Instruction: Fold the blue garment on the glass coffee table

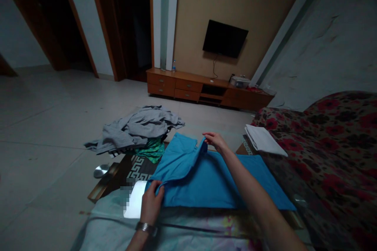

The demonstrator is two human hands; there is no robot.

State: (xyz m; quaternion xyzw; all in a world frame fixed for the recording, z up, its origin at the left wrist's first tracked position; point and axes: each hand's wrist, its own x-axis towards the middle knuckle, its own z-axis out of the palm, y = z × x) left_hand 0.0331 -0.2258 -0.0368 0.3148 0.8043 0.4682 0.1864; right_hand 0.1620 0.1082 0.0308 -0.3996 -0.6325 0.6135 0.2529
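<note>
Two hands, left hand [151,203] and right hand [215,140], each pinch one blue garment [206,180].

Both forearms are bare, unsleeved; a silver metal-link watch [146,228] circles the left wrist.

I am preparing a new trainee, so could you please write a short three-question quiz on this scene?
1. True or false: both hands grip the blue garment.
2. Which hand wears the wristwatch? A) left B) right C) neither
3. What lies on the floral sofa beyond the blue garment?

Key
1. True: the left hand pinches the near edge of the folded-over flap and the right hand holds its far edge.
2. A.
3. A folded white cloth. The grey clothes pile lies on the other side, at the table's far end.
</note>
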